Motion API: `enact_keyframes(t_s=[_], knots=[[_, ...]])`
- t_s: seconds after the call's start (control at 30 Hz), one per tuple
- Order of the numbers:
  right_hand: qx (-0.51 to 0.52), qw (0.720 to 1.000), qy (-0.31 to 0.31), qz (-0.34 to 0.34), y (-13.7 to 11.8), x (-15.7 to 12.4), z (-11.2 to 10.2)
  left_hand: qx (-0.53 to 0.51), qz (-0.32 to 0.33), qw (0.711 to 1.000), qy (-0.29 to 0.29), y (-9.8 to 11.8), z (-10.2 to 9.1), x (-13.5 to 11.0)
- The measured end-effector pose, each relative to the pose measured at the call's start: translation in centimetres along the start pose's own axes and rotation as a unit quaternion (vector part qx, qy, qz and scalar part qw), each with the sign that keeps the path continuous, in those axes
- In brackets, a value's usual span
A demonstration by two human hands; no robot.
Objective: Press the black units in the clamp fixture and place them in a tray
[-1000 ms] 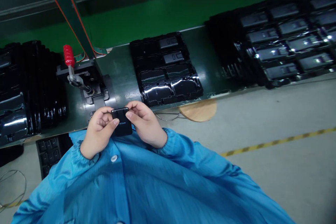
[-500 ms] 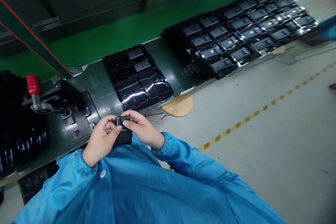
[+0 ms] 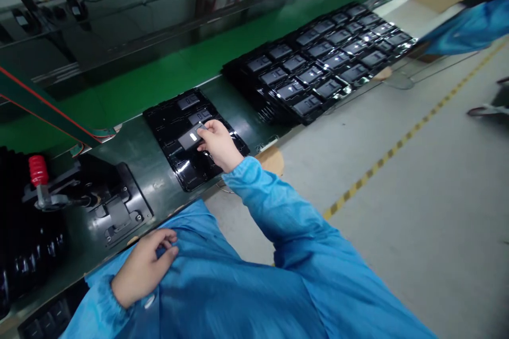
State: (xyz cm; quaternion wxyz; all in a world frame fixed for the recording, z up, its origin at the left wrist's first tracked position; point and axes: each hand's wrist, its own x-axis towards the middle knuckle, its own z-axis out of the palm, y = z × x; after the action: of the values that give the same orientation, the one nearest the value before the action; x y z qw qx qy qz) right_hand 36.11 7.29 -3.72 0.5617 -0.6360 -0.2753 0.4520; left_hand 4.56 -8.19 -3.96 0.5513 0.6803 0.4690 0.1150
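My right hand (image 3: 218, 144) pinches one end of a small black rectangular device (image 3: 188, 139) between thumb and fingers. A pale patch shows on its upper face. It is over a black moulded plastic tray (image 3: 185, 177); whether it touches the tray I cannot tell. Two similar black devices (image 3: 188, 101) sit in pockets at the tray's far end. My left hand (image 3: 143, 266) is in front of my blue smock, thumb apart from its loosely bent fingers, holding nothing. Left of the tray, a clamp fixture with a red handle (image 3: 38, 170) stands on the green bench (image 3: 157, 185).
Farther right, a stack of black trays (image 3: 274, 108) carries several devices. More black trays (image 3: 34, 243) are piled at the left. A round wooden stool (image 3: 272, 160) shows under the bench edge. A person's blue sleeve (image 3: 469, 24) enters at the far right.
My right hand has carried the device from in front of my body out over the tray. My left hand has let go of it and dropped lower. The view has shifted.
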Motion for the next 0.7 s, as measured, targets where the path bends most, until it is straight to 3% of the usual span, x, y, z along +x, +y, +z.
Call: enact_keyframes(t_s=[0.27, 0.37, 0.47, 0.6, 0.7], knots=[[-0.056, 0.998, 0.016, 0.019, -2.0, 9.7, 6.6, 0.062, -0.097, 0.990, 0.077, -4.2, -2.1, -6.0], [-0.100, 0.994, 0.024, 0.021, -1.9, 12.5, 8.9, 0.045, -0.067, 0.995, 0.056, -5.3, -2.8, -7.7], [-0.150, 0.988, 0.025, 0.012, -1.4, 14.2, 10.3, 0.024, -0.018, 1.000, 0.003, -4.7, -2.9, -8.9], [-0.222, 0.975, 0.010, -0.010, -0.8, 15.3, 10.4, -0.004, 0.064, 0.997, 0.049, -2.6, -1.4, -9.7], [-0.276, 0.961, -0.004, -0.031, -1.2, 15.8, 9.8, 0.018, 0.103, 0.994, 0.031, -2.0, -0.7, -9.8]])
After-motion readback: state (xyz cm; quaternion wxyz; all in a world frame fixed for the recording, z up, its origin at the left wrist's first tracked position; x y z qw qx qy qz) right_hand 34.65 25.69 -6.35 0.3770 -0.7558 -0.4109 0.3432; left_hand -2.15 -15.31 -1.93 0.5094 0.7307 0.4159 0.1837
